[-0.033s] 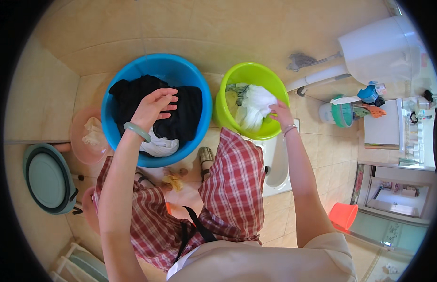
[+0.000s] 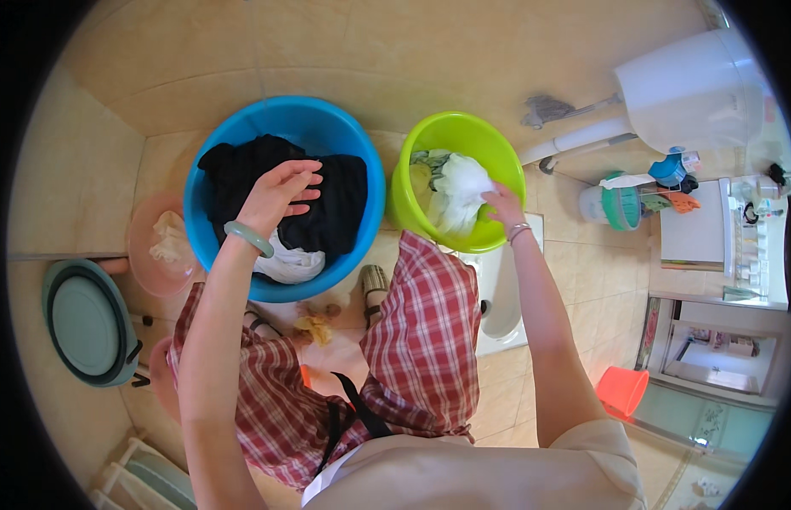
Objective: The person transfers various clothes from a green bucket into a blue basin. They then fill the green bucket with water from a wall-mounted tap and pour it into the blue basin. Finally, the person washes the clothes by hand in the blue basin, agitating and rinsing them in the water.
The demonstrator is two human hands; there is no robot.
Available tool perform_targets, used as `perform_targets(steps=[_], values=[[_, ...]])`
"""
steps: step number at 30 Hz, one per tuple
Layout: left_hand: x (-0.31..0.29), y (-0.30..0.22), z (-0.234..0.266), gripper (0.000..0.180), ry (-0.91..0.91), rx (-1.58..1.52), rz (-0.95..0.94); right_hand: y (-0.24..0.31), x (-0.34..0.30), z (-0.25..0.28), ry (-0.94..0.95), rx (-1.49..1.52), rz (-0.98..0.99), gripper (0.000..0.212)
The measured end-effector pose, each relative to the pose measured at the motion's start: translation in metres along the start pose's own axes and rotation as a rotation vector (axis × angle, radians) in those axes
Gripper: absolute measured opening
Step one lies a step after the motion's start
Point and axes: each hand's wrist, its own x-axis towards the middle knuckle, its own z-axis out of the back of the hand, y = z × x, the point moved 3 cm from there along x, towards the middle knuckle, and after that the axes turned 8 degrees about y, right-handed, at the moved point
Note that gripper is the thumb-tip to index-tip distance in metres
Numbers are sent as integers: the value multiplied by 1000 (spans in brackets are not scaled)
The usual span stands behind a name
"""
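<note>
I was sorting laundry between two basins on the tiled floor (image 2: 268, 59), by my reckoning in the middle of the job. My left hand (image 2: 275, 194) hovered spread open, fingers loose, just above the dark clothes (image 2: 327, 208) heaped in the blue basin (image 2: 242, 127), gripping nothing; a white garment (image 2: 289, 265) lay under that heap at the near rim. My right hand (image 2: 501, 204) was down in the green basin (image 2: 463, 127), fingers closed on the white cloth (image 2: 459, 191) bunched there, with something greenish beside it that I could not make out. A pink bowl (image 2: 140, 246) with a pale rag sat to the left of the blue basin, touching it as far as I could tell. The next move, I judged, called for a firm hold on wet, heavy fabric and a clean lift over the rim.
</note>
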Motion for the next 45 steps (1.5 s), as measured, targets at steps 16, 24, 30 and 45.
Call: perform_targets(steps=[16, 24, 30, 45], values=[[32, 22, -27, 30, 88, -101, 84, -13, 38, -16, -316, 502, 198, 46], [35, 25, -69, 71, 184, -229, 165, 131, -79, -28, 124, 924, 510, 36], [29, 18, -75, 85, 230, -295, 76, 170, -138, -21, -18, 739, 736, 36], [-36, 9, 2, 17, 203, -542, -121, 180, -112, -120, 1054, 1214, 720, 57]])
